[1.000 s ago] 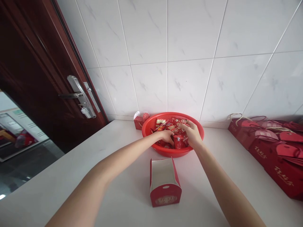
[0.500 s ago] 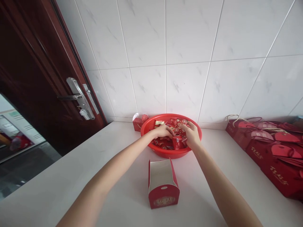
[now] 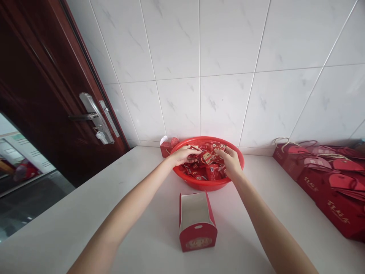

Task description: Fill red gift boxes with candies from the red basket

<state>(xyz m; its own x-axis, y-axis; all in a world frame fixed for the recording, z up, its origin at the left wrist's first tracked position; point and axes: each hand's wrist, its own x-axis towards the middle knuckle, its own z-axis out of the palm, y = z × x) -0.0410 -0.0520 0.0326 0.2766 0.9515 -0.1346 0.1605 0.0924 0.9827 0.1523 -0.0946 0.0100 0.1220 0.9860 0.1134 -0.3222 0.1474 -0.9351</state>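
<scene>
A red plastic basket (image 3: 209, 185) stands on the white tabletop, with several small red wrapped packets (image 3: 212, 172) inside. My left hand (image 3: 184, 155) is over the basket's left part, fingers stretched out above the packets and apart from the thumb. At the right side, my right hand (image 3: 231, 161) pinches a red packet with a pale printed pattern (image 3: 219, 151). Its fingertips are partly hidden behind the hand. In front of the basket sits an open-topped red paper box (image 3: 198, 238) with a pale inside and a round-topped end with a hole.
Several red gift boxes with cord handles (image 3: 322, 186) stand in rows at the right. A small red box (image 3: 165, 148) is behind the basket, by the tiled wall (image 3: 176, 106). A dark red door (image 3: 48, 76) with a metal handle is at the left.
My left hand has moved left from the middle of the basket, uncovering packets there. My right hand has stayed nearly in place with the patterned packet.
</scene>
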